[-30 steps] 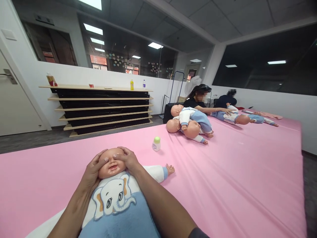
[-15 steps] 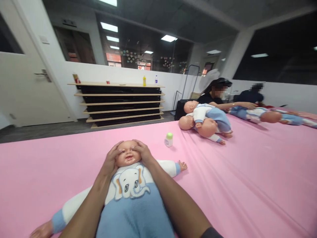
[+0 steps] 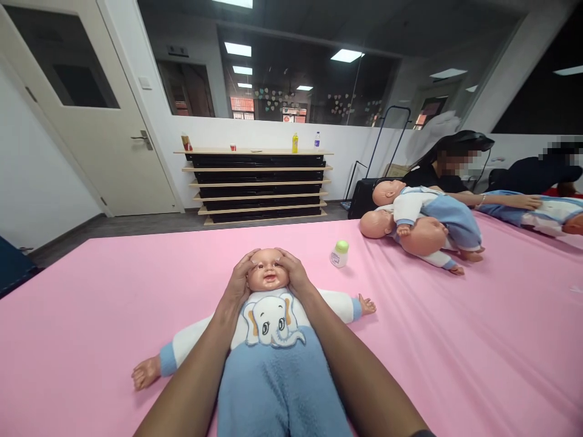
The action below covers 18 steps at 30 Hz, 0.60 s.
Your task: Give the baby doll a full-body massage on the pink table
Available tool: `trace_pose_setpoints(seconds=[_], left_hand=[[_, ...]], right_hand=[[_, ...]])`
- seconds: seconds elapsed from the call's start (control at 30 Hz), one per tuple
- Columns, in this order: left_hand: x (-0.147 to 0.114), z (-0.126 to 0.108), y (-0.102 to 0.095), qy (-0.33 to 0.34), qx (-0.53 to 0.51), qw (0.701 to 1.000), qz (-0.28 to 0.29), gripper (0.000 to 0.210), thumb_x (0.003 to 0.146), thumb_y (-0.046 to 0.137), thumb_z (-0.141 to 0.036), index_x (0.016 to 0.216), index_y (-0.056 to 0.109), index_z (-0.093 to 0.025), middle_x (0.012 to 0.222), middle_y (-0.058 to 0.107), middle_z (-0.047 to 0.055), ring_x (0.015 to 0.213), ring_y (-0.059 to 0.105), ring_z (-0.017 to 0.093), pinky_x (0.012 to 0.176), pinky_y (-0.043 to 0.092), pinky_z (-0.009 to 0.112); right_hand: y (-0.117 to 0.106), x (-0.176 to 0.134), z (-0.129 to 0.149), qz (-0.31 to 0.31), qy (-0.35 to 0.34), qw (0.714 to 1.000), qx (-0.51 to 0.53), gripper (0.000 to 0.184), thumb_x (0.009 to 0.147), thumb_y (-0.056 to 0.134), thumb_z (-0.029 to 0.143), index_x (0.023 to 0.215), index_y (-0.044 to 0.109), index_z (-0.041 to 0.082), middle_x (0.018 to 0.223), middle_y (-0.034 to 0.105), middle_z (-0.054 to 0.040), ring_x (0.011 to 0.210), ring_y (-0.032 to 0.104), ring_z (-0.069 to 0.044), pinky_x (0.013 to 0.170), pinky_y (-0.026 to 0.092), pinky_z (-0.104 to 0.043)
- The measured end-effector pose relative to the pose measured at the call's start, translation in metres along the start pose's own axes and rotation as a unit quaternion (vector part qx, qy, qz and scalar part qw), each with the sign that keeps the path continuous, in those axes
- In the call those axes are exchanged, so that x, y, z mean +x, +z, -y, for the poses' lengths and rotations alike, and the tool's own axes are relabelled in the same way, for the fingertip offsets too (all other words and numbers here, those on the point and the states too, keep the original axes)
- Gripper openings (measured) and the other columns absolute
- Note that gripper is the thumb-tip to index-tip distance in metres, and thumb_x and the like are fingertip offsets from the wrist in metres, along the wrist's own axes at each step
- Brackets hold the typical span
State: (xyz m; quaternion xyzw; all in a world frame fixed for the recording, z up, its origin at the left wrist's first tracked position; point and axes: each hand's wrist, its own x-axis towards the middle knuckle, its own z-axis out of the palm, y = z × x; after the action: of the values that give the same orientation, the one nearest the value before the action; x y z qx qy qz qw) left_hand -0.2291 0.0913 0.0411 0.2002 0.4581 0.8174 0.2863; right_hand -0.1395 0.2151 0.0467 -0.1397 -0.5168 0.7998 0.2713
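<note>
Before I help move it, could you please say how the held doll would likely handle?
The doll will probably feel stiff at the head, which shines like hard plastic and may be slippery. Its fuzzy clothes should grip better. Lying on its back, arms spread, it seems unlikely to roll.

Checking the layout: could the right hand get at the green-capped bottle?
Likely yes: the right hand is on the doll's head, but only pink cloth shows between it and the bottle.

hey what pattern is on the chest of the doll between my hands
A white elephant face with orange in its ears, seen best in the head view.
</note>
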Motion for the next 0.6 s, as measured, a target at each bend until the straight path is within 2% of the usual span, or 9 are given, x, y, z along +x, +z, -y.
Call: trace_pose_setpoints(seconds=[0.17, 0.3, 0.5, 0.6], left_hand=[[0.0007, -0.0003, 0.0032, -0.003, 0.019, 1.0, -0.013, 0.06, 0.063, 0.078, -0.03, 0.118, 0.058, -0.018, 0.108, 0.065, 0.009, 0.092, 0.064, 0.024, 0.082, 0.053, 0.037], [0.0004, -0.001, 0.0053, -0.014, 0.023, 1.0, -0.015, 0.064, 0.061, 0.08, -0.028, 0.119, 0.057, -0.018, 0.107, 0.065, 0.009, 0.091, 0.065, 0.024, 0.08, 0.054, 0.037], [0.0002, -0.0018, 0.0, -0.024, 0.025, 0.999, -0.006, 0.058, 0.066, 0.077, -0.027, 0.12, 0.057, -0.02, 0.113, 0.065, 0.008, 0.095, 0.065, 0.024, 0.08, 0.056, 0.035], [-0.0008, -0.0017, -0.002, -0.026, 0.016, 1.0, -0.001, 0.055, 0.067, 0.074, -0.029, 0.119, 0.059, -0.02, 0.114, 0.065, 0.008, 0.095, 0.065, 0.024, 0.08, 0.056, 0.035]], right_hand=[[-0.0021, 0.0013, -0.0022, 0.032, -0.005, 0.999, -0.008, 0.06, 0.062, 0.076, 0.034, 0.117, 0.061, 0.017, 0.11, 0.065, -0.0063, 0.098, 0.059, -0.021, 0.088, 0.047, -0.033], [-0.0022, 0.0025, -0.0038, 0.022, -0.01, 0.999, -0.032, 0.062, 0.061, 0.078, 0.038, 0.117, 0.061, 0.017, 0.11, 0.064, -0.0054, 0.099, 0.059, -0.021, 0.089, 0.047, -0.032], [-0.0037, 0.005, -0.0056, 0.049, -0.018, 0.999, -0.011, 0.057, 0.064, 0.076, 0.037, 0.116, 0.063, 0.018, 0.109, 0.065, -0.0037, 0.1, 0.058, -0.019, 0.091, 0.045, -0.03], [-0.0039, 0.005, -0.005, 0.04, -0.003, 0.999, 0.017, 0.054, 0.063, 0.075, 0.033, 0.113, 0.064, 0.018, 0.104, 0.066, -0.0032, 0.096, 0.059, -0.019, 0.089, 0.045, -0.03]])
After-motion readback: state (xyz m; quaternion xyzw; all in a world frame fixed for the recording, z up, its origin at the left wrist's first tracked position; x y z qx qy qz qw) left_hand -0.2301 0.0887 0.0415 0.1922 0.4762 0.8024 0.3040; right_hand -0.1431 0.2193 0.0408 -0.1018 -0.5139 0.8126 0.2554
